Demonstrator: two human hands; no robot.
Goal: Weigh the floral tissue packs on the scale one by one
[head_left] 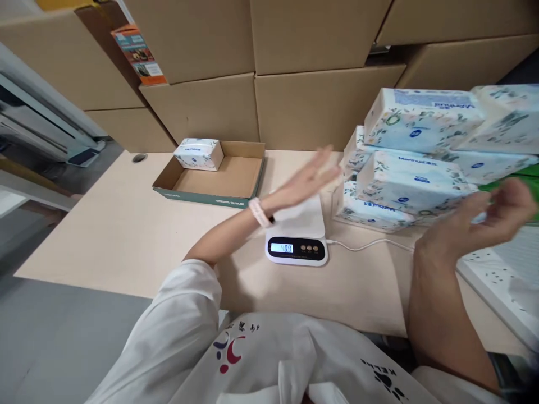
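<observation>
My left hand [304, 178] reaches over the white digital scale [301, 221], its fingers stretched out and holding nothing. A wristband [260, 212] circles that wrist. The scale's display is lit, with blurred digits. To the right, my right hand [484, 221] is raised beside the stacked tissue packs [415, 179]; its fingers are half curled and apart, with nothing seen in them. The packs are white and blue with a floral print. One more tissue pack [199, 154] sits in the back left corner of the shallow cardboard tray [202, 197].
Large cardboard boxes [210, 112] form a wall behind the table [113, 224]. A white cable [370, 244] runs from the scale to the right. At the right edge lies a white patterned surface [501, 275]. A round hole [140, 158] pierces the table's far left.
</observation>
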